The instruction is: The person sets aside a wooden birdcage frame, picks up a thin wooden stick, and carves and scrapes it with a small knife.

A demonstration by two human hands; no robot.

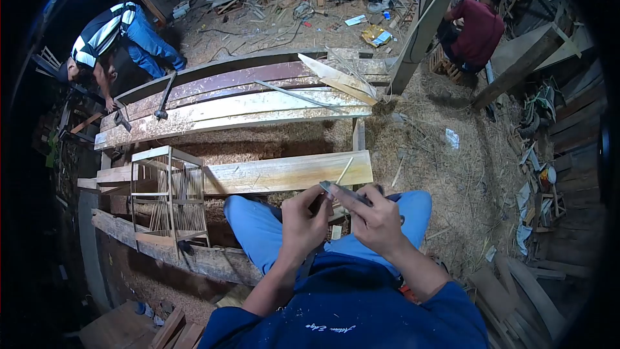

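Note:
My left hand (305, 221) is closed around a thin pale wooden stick (345, 170), whose far end points up and away from me. In my right hand (380, 221) is a dark-bladed knife (345, 196); its handle is mostly covered by my fingers. The blade tip reaches the stick beside my left thumb, and the two hands are close together above my lap. Left of my knees stands a wooden frame (170, 187) with many thin slats inside. A flat pale board (290, 173) lies just beyond my hands.
Past the board is a long bench of planks (232, 111) carrying a hammer (163, 106) and loose offcuts (339, 81). A post (423, 26) rises beyond its right end. One person (123, 39) bends at far left; another person (475, 29) sits at upper right. Shavings cover the floor.

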